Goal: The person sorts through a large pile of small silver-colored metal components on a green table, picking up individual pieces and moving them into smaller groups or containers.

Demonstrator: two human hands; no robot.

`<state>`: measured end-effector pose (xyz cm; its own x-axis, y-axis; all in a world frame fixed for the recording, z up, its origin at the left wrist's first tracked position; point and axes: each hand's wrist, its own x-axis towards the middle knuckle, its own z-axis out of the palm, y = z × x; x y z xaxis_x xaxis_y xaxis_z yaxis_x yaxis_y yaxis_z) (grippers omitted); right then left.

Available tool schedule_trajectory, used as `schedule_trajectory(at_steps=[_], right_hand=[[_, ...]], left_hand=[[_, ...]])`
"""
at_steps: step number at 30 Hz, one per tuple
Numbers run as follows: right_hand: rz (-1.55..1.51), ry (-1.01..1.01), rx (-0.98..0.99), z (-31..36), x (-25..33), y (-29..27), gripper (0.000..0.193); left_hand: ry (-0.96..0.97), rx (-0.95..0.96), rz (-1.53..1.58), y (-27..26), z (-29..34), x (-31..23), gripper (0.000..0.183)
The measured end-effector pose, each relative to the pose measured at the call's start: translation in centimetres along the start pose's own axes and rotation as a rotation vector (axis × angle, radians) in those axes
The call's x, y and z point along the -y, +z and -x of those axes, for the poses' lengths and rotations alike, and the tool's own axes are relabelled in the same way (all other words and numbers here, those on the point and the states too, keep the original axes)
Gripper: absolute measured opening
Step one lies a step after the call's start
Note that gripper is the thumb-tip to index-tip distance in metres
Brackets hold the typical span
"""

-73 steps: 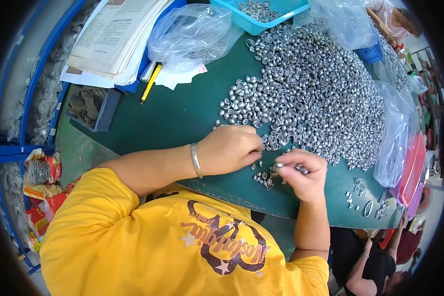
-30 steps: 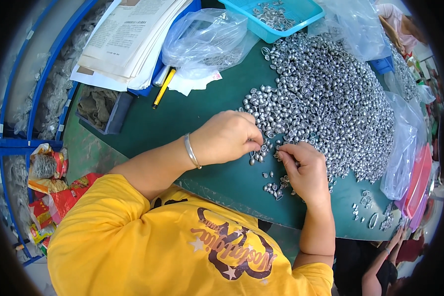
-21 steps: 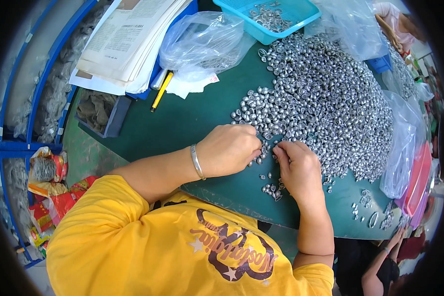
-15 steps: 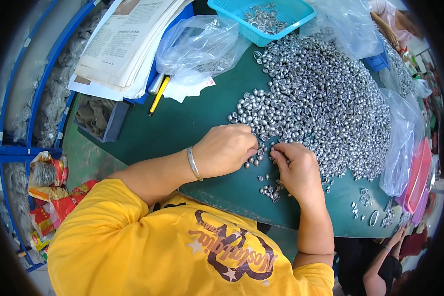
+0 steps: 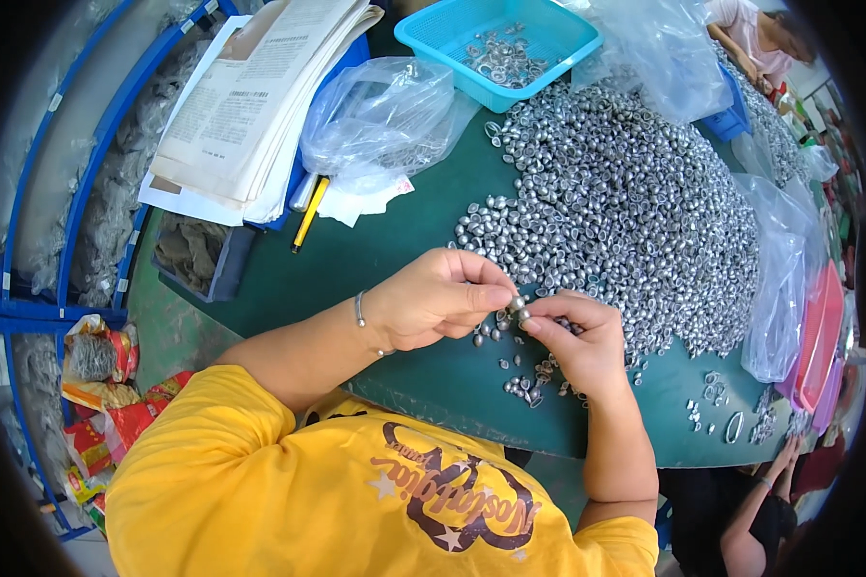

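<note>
My left hand, a silver bangle on its wrist, pinches a small silver domed metal piece between thumb and forefinger. Against it, my right hand holds a second such piece in its fingertips. The two pieces meet or nearly meet; which, I cannot tell. Beyond my hands spreads a large heap of like silver pieces, some showing a hollow side. A few loose ones lie on the green tabletop near my right wrist.
A blue basket with some pieces stands at the back. Left of it are a clear plastic bag, a yellow pen and stacked papers. Plastic bags and a red tray line the right. Other people sit beyond the table.
My hands have come together from the near edge of the heap. Their fingertips now hold two silver pieces up against each other. The view has shifted slightly.
</note>
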<state>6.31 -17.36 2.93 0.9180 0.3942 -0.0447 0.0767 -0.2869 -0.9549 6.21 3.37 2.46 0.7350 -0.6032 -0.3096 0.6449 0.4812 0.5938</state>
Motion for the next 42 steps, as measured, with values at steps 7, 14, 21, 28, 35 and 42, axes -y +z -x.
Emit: schedule_trajectory(at_steps=[7,14,21,28,35,42], right_hand=[[-0.490,0.011,0.097,0.4,-0.5,-0.5,0.006],[-0.822,0.090,0.008,0.3,-0.3,-0.3,0.007],[-1.025,0.169,-0.003,0.1,-0.9,-0.8,0.012],[-1.140,0.344,0.101,-0.1,-1.0,-1.2,0.015],[-1.082,0.295,0.133,0.1,-0.9,0.1,0.010],[-0.758,0.179,0.137,0.6,-0.1,0.6,0.010]], left_hand=[[-0.012,0.108,0.107,-0.2,-0.1,0.4,0.008],[0.040,0.030,0.088,0.1,-0.1,-0.2,0.009],[0.170,-0.104,0.081,-0.4,-0.2,-0.3,0.010],[0.302,-0.281,-0.522,1.4,-0.3,0.6,0.012],[0.427,-0.167,-0.843,1.5,-0.6,2.3,0.016],[0.318,-0.201,-0.882,1.7,-0.4,2.1,0.015]])
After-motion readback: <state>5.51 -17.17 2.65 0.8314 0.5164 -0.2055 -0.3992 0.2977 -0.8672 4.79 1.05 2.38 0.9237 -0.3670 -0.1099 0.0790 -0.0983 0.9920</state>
